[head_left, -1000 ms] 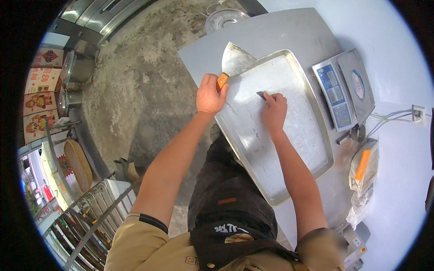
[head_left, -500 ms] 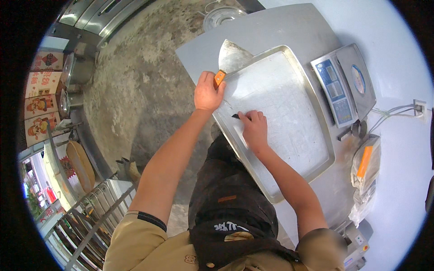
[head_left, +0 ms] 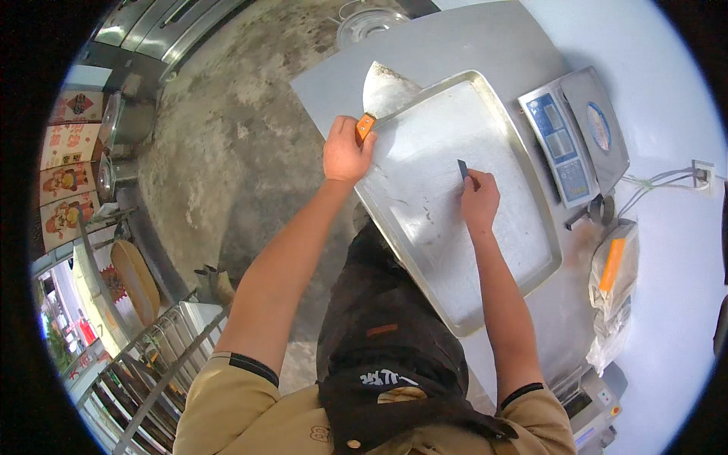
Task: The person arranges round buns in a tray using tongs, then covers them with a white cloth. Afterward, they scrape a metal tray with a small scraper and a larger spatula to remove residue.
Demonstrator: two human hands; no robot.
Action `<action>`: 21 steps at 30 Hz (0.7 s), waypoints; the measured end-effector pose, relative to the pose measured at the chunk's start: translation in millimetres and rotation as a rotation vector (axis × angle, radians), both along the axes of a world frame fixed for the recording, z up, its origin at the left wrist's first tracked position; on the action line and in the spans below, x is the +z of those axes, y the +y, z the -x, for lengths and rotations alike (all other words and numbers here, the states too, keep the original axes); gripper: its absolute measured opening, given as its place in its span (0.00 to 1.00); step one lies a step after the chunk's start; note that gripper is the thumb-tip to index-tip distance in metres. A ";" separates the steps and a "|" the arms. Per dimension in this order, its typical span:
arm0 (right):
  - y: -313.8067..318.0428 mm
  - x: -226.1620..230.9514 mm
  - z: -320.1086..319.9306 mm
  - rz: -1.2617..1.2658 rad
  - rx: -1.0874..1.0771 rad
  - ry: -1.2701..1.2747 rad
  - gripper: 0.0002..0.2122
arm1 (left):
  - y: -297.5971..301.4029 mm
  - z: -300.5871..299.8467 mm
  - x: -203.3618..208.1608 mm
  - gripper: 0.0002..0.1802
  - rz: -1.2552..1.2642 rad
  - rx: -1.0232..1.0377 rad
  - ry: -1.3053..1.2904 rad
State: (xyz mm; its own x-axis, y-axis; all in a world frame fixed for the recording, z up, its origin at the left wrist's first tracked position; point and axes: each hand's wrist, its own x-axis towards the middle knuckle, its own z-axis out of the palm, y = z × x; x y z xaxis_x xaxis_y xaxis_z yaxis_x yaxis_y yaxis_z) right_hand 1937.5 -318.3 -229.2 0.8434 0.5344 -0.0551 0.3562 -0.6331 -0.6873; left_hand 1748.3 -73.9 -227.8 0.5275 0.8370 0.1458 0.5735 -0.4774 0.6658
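Observation:
A shallow metal baking tray (head_left: 547, 220) lies at an angle on the grey table in front of me. My left hand (head_left: 346, 152) is closed around the orange handle of a scraper (head_left: 388, 89) at the tray's left edge. The scraper's broad triangular blade points away from me, over the tray's far left corner. Above the tray's middle, my right hand (head_left: 479, 203) pinches a small, flat dark strip (head_left: 462, 169), possibly a loose blade. Some dark specks and streaks mark the tray floor to the left of that hand.
Right of the tray stands a digital scale (head_left: 560, 148) with a steel platform. Nearer me lies a plastic bag with an orange strip (head_left: 613, 265). Cables run to a wall socket (head_left: 704, 178). A metal rack (head_left: 152, 364) is at lower left; printed boxes (head_left: 70, 171) are farther left.
My right hand has moved right and slightly away from me with the dark strip, from the tray's left side to its middle. My left hand stays nearly where it was, still gripping the scraper.

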 end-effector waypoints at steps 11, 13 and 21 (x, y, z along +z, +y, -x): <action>-7.2 -2.3 -6.4 0.138 -0.048 0.044 0.07 | -0.3 -1.4 3.1 0.18 0.004 0.006 0.019; -6.3 1.1 -5.6 0.176 -0.060 0.006 0.08 | 0.5 -0.8 3.7 0.18 0.001 -0.005 0.021; -10.3 5.6 13.2 0.194 -0.032 0.030 0.08 | 3.1 2.6 9.5 0.19 0.092 -0.024 -0.138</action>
State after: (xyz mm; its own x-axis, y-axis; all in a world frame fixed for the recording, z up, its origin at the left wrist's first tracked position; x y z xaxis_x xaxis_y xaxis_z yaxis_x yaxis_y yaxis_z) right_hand 1924.3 -328.6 -223.6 0.8562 0.4842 -0.1799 0.3150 -0.7655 -0.5611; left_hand 1745.7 -70.8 -218.3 0.5274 0.8377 0.1420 0.4626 -0.4233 0.7790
